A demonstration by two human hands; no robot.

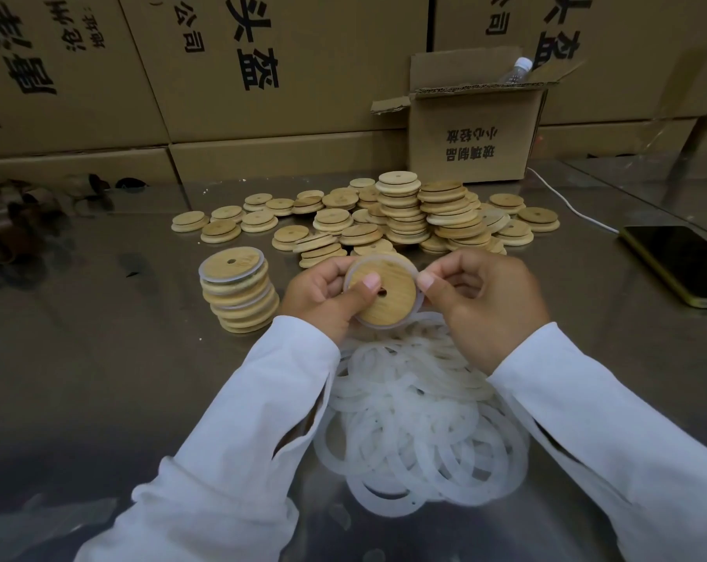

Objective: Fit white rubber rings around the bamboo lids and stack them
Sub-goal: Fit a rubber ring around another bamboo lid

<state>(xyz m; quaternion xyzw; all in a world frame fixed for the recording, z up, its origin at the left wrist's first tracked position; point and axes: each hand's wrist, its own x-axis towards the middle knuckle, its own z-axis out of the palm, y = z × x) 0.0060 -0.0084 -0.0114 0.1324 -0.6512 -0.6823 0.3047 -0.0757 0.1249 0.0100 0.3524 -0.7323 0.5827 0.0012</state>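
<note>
My left hand (321, 296) grips a round bamboo lid (392, 302) with a small centre hole, thumb pressed on its face. A white rubber ring (384, 259) runs around the lid's rim, and my right hand (479, 302) pinches that ring at the lid's right edge. Below my hands lies a heap of loose white rubber rings (416, 423). To the left stands a stack of ringed lids (238, 294). Behind my hands, bare bamboo lids (404, 215) lie in piles and short stacks.
The work surface is a shiny metal table (100, 358). A phone (680, 263) with a white cable lies at the right. A small open cardboard box (471, 139) holding a plastic bottle stands behind the lids. Large cartons (222, 66) wall off the back.
</note>
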